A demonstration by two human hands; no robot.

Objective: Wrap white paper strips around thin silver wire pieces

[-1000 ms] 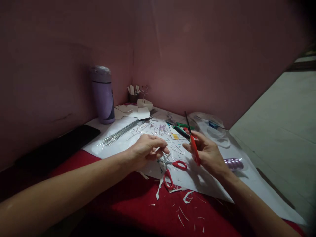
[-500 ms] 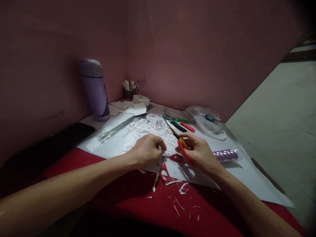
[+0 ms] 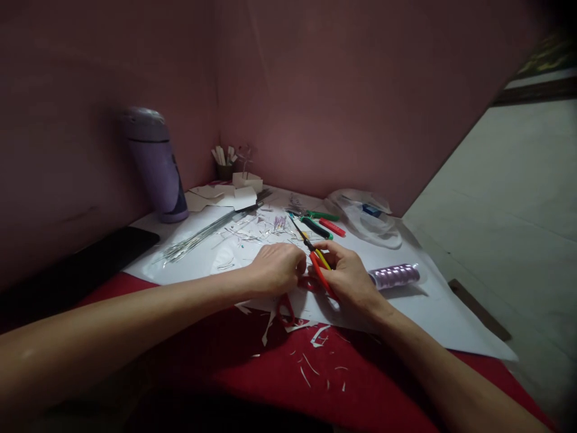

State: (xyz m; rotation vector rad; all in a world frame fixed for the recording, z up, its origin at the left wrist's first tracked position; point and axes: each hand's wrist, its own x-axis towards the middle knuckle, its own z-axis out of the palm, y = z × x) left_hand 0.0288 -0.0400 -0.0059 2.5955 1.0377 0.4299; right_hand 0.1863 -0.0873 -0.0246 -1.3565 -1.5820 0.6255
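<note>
On white paper (image 3: 433, 310), scissors (image 3: 293, 315) crowded at six o'clock could be bumped by the right hand (image 3: 350, 273) gripping pliers (image 3: 316, 264), left hand (image 3: 277, 267) curled, hold unseen.

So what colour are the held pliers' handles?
The handles are red and yellow, seen in the head view.

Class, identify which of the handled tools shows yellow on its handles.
The slim-nosed tool in the right hand, with red and yellow handles. The scissors show only red handles, and the pliers on the paper show green and black.
</note>
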